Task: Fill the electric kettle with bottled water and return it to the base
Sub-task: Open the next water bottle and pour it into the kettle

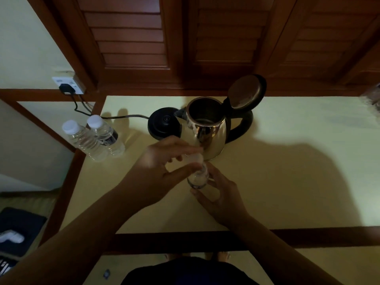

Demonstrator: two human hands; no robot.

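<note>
Dim wooden shutters (131,38) close off the wall behind the pale yellow desk (287,182) where I am working. Taking the kettle (205,128) as my landmark: it stands on the desk with its lid (246,92) flipped up and its mouth open, and from what I can see there is little or nothing inside. Its black base (159,124) sits just beside it on the spout side, touching or nearly so, with a cord running off toward the wall socket (68,85). Farther out on that same side, well apart from the kettle, two sealed water bottles (92,138) stand close together near the desk's edge.

Just in front of the kettle, I hold a third bottle (198,177) upright. My right hand (221,199) wraps its fingers around the body, and my left hand (164,167) curls over the top, pinching the white cap (195,158). That hand is blurred, so I cannot tell whether the cap is loose.

I judge this to be the uncapping step, with filling not yet begun. Next, the cap should come off, then the bottle needs tipping over the open mouth, neck aimed inside the rim so nothing spills toward the base.
</note>
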